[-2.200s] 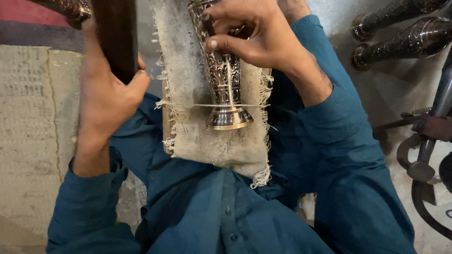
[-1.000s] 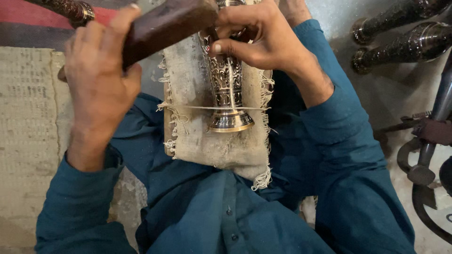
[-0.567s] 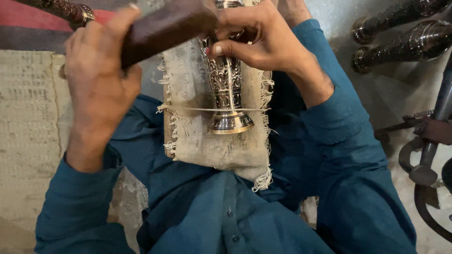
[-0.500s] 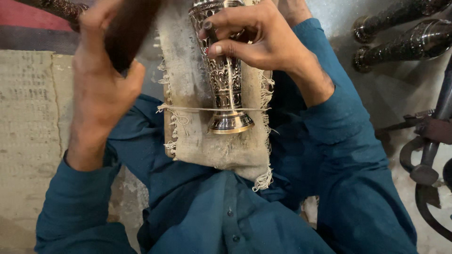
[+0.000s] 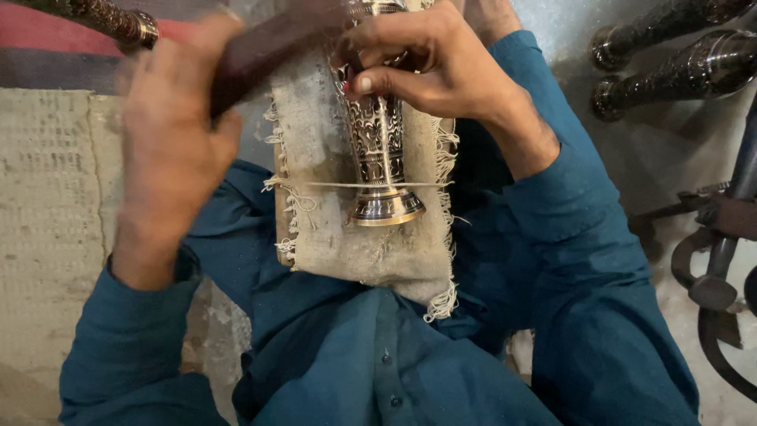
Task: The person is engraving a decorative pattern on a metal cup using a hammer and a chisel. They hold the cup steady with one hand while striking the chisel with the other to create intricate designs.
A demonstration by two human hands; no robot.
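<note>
An engraved metal vase (image 5: 381, 162) lies on a frayed burlap cloth (image 5: 331, 229) over my lap, its flared foot toward me, and a thin string crosses it near the foot. My right hand (image 5: 430, 67) presses on the vase's upper part with fingers curled; a small tool may sit under the fingers, but I cannot tell. My left hand (image 5: 177, 150), blurred by motion, grips a dark wooden mallet (image 5: 272, 43) whose head is above the vase next to my right hand.
Two dark engraved metal pieces (image 5: 678, 55) lie at the upper right, another (image 5: 95, 17) at the upper left. A black iron tool (image 5: 721, 260) stands at the right edge. A woven mat (image 5: 47, 229) covers the floor on the left.
The mallet in my left hand has swung up and come down again toward the vase top. My right hand and the vase have stayed put.
</note>
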